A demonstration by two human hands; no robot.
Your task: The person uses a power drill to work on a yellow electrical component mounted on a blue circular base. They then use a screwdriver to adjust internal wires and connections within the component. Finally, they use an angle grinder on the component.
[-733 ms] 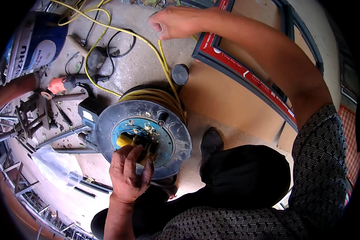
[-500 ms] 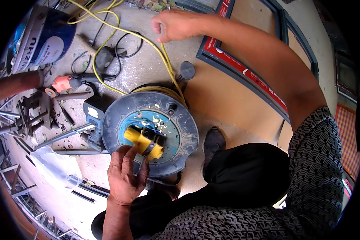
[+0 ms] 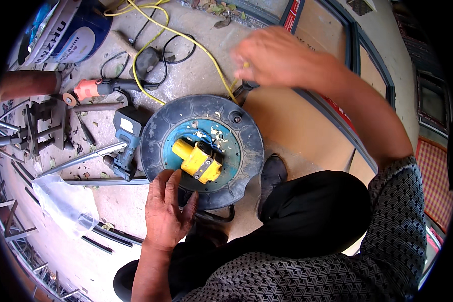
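A round cable reel with a dark grey plastic flange (image 3: 156, 136) and a teal centre sits on the pale concrete floor (image 3: 117, 205) in front of the person, its flat face turned up. At its middle stands a chunky yellow block with a dark metal strip (image 3: 199, 163), and pale flakes are scattered on the teal beside it. The left hand (image 3: 167, 214) is at the flange's near left edge, its thumb spread away from the fingers and nothing in its grasp; whether the fingertips press on the plastic cannot be told. The right hand (image 3: 267, 58), blurred, is raised beyond the reel, fingers curled in around a thin yellow cable (image 3: 218, 67), a short piece of which shows at the fingers. Left of the reel, a blue and black cordless drill (image 3: 128, 143) stands near the flange, with an orange and black angle grinder (image 3: 100, 88) farther off. A crumpled clear plastic bag (image 3: 65, 204) lies at lower left, and a brown flat sheet (image 3: 287, 126) extends to the reel's right.
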